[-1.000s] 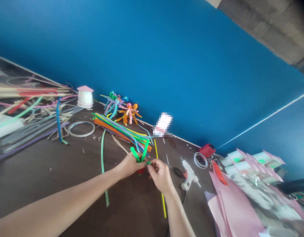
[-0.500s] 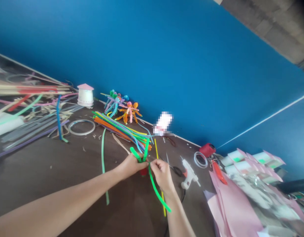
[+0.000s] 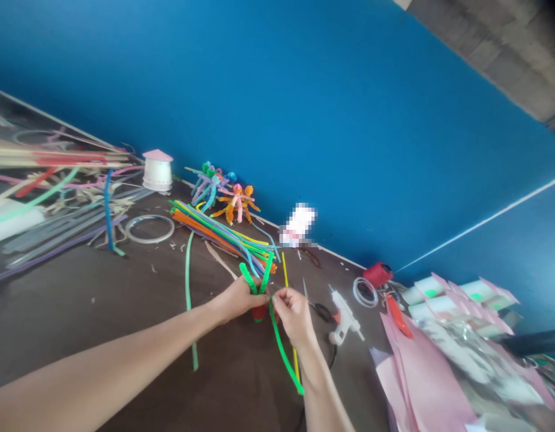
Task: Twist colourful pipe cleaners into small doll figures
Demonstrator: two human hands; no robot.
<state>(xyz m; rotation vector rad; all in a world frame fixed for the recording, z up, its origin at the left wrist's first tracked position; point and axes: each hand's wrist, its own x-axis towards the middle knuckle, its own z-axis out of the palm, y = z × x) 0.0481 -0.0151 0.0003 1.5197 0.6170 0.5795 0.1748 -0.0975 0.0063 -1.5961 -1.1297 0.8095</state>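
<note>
My left hand [image 3: 238, 300] is closed around a small pipe cleaner figure with two green legs [image 3: 249, 278] sticking up and a red part [image 3: 259, 312] showing below the fingers. Close beside it, my right hand [image 3: 293, 311] pinches a green pipe cleaner [image 3: 281, 348] near its upper end, against the figure. The rest of that strand hangs down in a curve towards my right wrist. Just beyond both hands lies a bundle of coloured pipe cleaners [image 3: 223, 231]. A yellow pipe cleaner [image 3: 285, 268] runs behind my right hand.
A white glue gun [image 3: 346, 321] and scissors [image 3: 322, 310] lie right of my hands. Finished pipe cleaner figures [image 3: 234, 201] stand by the blue wall. Further left are a white ring [image 3: 149, 229] and a small white tower [image 3: 157, 171]; pink sheets [image 3: 428, 372] lie at right.
The free end of the green pipe cleaner has swung slightly down and left. The held figure has tilted a little, showing more red. Both hands keep their grip.
</note>
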